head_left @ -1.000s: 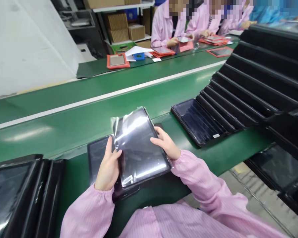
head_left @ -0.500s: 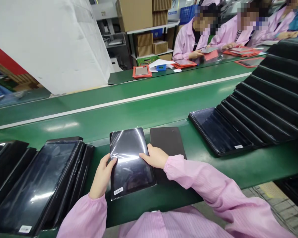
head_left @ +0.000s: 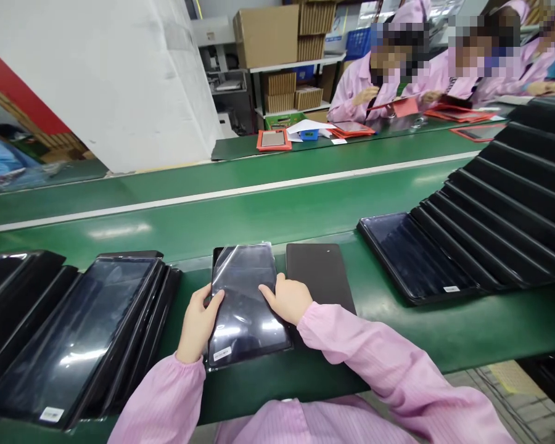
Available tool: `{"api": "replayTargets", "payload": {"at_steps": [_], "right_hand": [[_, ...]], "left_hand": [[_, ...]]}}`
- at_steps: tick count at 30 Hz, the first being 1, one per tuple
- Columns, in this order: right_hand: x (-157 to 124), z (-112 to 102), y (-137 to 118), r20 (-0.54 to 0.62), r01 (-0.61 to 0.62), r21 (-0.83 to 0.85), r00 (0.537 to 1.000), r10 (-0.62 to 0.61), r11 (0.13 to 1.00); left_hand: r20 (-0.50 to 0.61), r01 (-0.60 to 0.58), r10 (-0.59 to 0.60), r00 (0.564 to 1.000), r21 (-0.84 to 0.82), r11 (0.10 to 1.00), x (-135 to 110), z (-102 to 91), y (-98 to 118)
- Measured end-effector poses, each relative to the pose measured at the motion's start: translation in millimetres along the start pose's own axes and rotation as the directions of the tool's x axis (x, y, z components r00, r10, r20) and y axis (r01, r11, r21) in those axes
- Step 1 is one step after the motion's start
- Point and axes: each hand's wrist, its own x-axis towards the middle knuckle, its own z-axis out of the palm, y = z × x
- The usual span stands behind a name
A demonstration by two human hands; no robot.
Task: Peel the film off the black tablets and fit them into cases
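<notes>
A black tablet (head_left: 250, 308) with clear film over its screen lies in front of me, a small white label near its lower left corner. My left hand (head_left: 201, 320) grips its left edge, thumb on the screen. On the opposite edge, my right hand (head_left: 289, 299) holds it the same way, thumb on top and fingers out of sight. Beside it on the right lies a dark flat cover or tablet back (head_left: 319, 274), partly hidden by my right hand and sleeve.
Several leaning tablets (head_left: 87, 327) crowd the left. A long overlapping row of tablets (head_left: 420, 259) rises at the right. The green bench (head_left: 305, 209) has a white strip. Across it, people in pink coats (head_left: 351, 92) handle tablets near red-edged sheets (head_left: 274, 140).
The view has tilted slightly, so the scene sits a little lower and to the right. Reflections on the tablet have shifted. Both hands keep their hold on its edges.
</notes>
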Motion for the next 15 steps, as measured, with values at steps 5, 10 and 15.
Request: {"api": "replayTargets", "payload": {"at_steps": [5, 10, 15], "right_hand": [[3, -1, 4, 0.021, 0.001, 0.017, 1.000, -0.002, 1.000], [4, -5, 11, 0.019, 0.016, 0.078, 1.000, -0.018, 0.997], [-6, -29, 9, -0.098, 0.062, 0.147, 0.994, -0.047, 0.987]], "left_hand": [[-0.049, -0.056, 0.059, 0.997, 0.075, 0.996, -4, 0.8, 17], [0.081, 0.028, -0.004, 0.997, -0.290, 0.957, -11, -3.8, 32], [0.268, 0.284, -0.139, 0.953, -0.638, 0.716, -8, -4.7, 34]]}}
